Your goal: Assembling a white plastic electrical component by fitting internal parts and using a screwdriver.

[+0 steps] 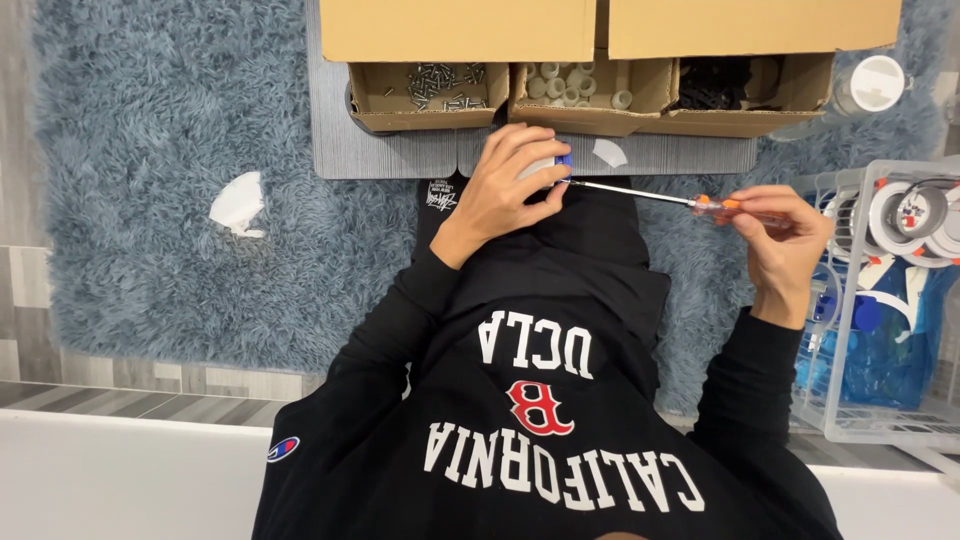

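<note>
Black sweatshirt (pixel 560 400); hands: L (pixel 505 185) grips part (blue-white) (pixel 553 165), R (pixel 785 240) screwdriver (pixel 650 194).

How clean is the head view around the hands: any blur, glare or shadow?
Head view: even soft light, no glare; left hand and screwdriver sharp; right hand slightly soft; faint shadow under the boxes; edges bowed by the wide lens.

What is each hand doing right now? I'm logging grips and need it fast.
Left hand: closed around a small white and blue part.
Right hand: closed on the screwdriver, pinching its orange handle, tip at the part.
</note>
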